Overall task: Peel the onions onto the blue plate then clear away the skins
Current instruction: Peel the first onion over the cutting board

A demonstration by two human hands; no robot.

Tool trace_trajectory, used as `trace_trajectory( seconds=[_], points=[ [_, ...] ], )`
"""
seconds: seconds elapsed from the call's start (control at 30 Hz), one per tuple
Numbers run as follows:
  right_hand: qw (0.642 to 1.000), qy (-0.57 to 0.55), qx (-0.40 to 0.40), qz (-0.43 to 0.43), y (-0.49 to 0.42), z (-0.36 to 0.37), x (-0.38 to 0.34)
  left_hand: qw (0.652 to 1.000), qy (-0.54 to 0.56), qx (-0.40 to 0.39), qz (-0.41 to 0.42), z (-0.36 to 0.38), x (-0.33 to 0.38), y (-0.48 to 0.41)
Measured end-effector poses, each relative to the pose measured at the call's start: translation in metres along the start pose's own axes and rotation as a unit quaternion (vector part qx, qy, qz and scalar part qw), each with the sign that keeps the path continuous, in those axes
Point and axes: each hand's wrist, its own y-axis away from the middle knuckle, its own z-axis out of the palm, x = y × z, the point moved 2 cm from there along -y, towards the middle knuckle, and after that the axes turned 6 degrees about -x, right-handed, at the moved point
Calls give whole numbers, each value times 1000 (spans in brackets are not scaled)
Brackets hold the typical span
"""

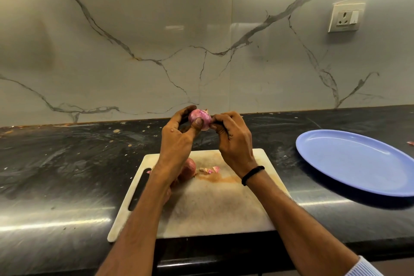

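Observation:
My left hand (179, 134) grips a small purple onion (198, 116) in the air above the far edge of the white cutting board (224, 204). My right hand (230, 134) pinches the onion's skin at its right side. An unpeeled reddish onion (188, 171) lies on the board, partly hidden behind my left forearm. A few pink skin scraps (210, 170) lie on the board beside it. The blue plate (358, 161) sits on the counter to the right, with nothing on it.
The black counter (67, 163) carries scattered crumbs and ends at a marble wall. A wall socket (346, 18) is at the upper right. A small reddish scrap (410, 143) lies beyond the plate at the right frame edge.

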Motion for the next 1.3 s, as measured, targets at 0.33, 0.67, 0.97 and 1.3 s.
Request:
trace_trajectory(
  seconds=[0.33,0.67,0.97,1.3],
  points=[
    [998,-3,4,59,0,-2,7,991,130,7,-29,-3,1,0],
    [997,-78,-14,19,-1,-6,-7,990,141,3,-30,-3,1,0],
    [995,-78,-25,48,1,-2,-4,996,85,-4,-15,-4,-8,-2],
    [982,-146,-59,106,-1,-4,-9,995,96,-8,-20,-4,-6,-1]
  ],
)
